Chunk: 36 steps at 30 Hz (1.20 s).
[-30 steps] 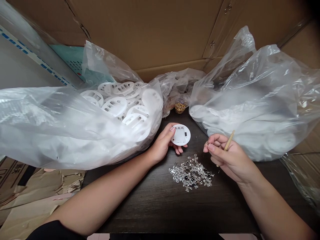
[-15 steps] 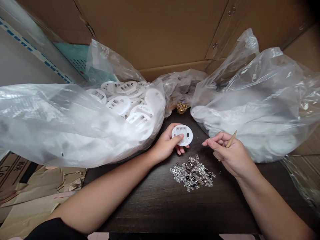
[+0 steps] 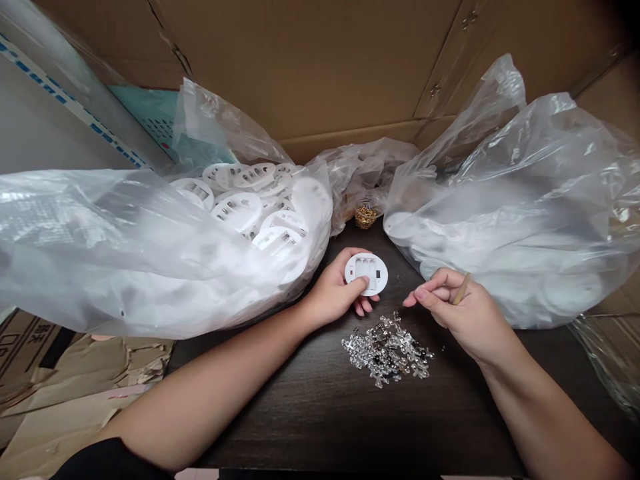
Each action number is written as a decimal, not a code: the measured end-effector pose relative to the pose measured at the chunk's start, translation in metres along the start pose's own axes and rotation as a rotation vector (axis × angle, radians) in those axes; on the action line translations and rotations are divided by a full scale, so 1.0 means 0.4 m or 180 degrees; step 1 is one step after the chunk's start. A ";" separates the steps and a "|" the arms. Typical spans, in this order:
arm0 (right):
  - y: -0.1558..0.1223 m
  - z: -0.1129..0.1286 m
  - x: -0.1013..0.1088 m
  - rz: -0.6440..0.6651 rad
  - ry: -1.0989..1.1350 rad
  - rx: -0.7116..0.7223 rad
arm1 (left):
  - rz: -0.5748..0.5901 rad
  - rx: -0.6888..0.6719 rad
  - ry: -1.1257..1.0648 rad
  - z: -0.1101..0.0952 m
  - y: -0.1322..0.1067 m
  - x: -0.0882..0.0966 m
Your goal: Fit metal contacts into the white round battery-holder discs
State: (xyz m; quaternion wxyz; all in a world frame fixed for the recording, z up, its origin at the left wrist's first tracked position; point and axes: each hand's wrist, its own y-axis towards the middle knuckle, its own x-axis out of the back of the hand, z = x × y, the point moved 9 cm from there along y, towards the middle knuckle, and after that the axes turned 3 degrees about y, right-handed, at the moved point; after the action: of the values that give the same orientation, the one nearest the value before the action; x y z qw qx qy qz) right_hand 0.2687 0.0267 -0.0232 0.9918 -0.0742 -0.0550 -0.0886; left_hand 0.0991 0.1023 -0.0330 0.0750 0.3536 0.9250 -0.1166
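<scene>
Holding a white round battery holder (image 3: pixel 367 274) in the left hand (image 3: pixel 333 291), while the right hand (image 3: pixel 467 303) grips a thin wooden stick (image 3: pixel 461 289).
The holder lies flat on the left fingers, with the thumb pressed onto its face. Being round, it has no long axis of its own, but its battery slots (image 3: pixel 367 270) run 12 to 6, with a small switch (image 3: pixel 379 274) at 3 o'clock. The right hand sits apart at 3 o'clock, its fingertips drawn together; whether they pinch anything tiny is too small to tell. Clear crystal beads (image 3: pixel 387 350) lie heaped at 6 o'clock on the dark wooden table (image 3: pixel 320 427), brass clips (image 3: pixel 366 217) at 12 o'clock, and a plastic bag of white discs (image 3: pixel 235 212) at 10 o'clock.
</scene>
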 end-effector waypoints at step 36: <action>0.065 0.183 -0.043 -0.0520 -0.1111 0.1576 | 0.0086 -0.0196 0.0201 -0.012 -0.016 -0.010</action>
State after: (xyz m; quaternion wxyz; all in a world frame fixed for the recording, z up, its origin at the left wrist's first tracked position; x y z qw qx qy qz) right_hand 0.2496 0.0664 0.0431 0.9449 0.1601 -0.2501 -0.1378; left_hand 0.0975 0.0964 -0.0264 0.0582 0.3671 0.9253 -0.0759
